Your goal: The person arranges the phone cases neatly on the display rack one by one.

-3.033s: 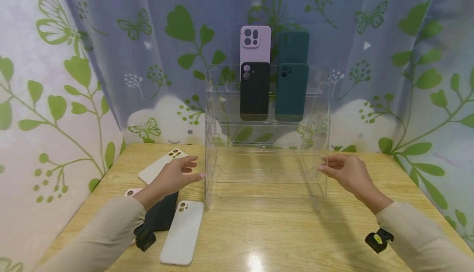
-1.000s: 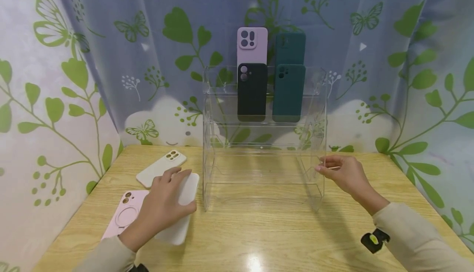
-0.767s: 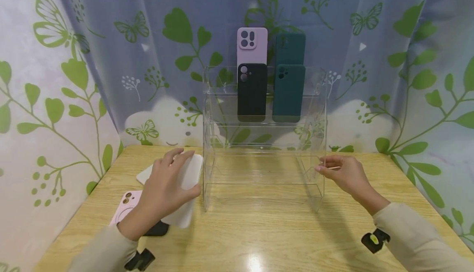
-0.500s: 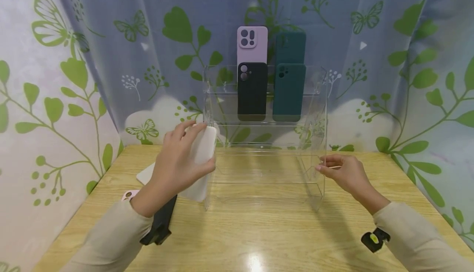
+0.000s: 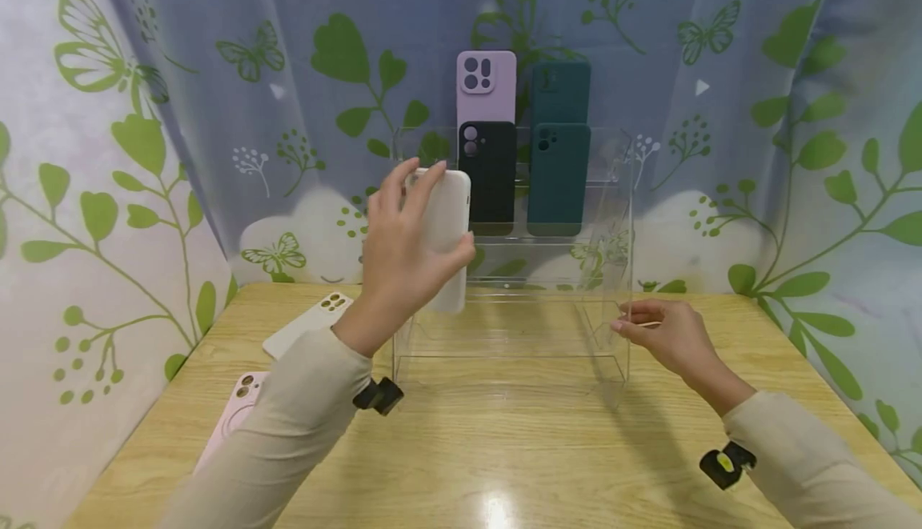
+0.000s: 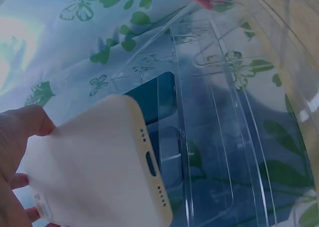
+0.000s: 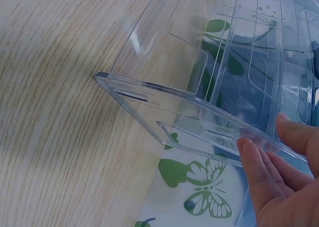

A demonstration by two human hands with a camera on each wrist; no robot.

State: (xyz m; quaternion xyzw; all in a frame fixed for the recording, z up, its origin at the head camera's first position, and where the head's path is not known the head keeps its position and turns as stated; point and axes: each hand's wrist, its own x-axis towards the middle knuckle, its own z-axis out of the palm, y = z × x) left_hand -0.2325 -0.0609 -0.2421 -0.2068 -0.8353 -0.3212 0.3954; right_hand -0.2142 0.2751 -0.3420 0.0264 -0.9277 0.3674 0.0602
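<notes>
My left hand (image 5: pixel 399 249) grips a white phone case (image 5: pixel 452 213) by its edges, thumb on the right edge and fingers over the top. It holds the case upright in the air before the left part of a clear tiered display rack (image 5: pixel 504 357). In the left wrist view, the case (image 6: pixel 94 162) shows its end with a port slot. My right hand (image 5: pixel 670 333) pinches the rack's right side panel between thumb and fingers, as the right wrist view also shows. On the rack stand a black case (image 5: pixel 490 193), a lilac case (image 5: pixel 497 105) and two green cases (image 5: pixel 558 193).
Another white case (image 5: pixel 302 327) lies on the wooden table (image 5: pixel 547 465) left of the rack. Nearer lies a pink case (image 5: pixel 232 413) with a ring, partly covered by my left sleeve. A patterned curtain (image 5: pixel 324 153) hangs close behind the rack.
My left hand reached down to the white case, took hold of it, and lifted it up and rightward to the rack's upper left. My right hand stays at the rack's side.
</notes>
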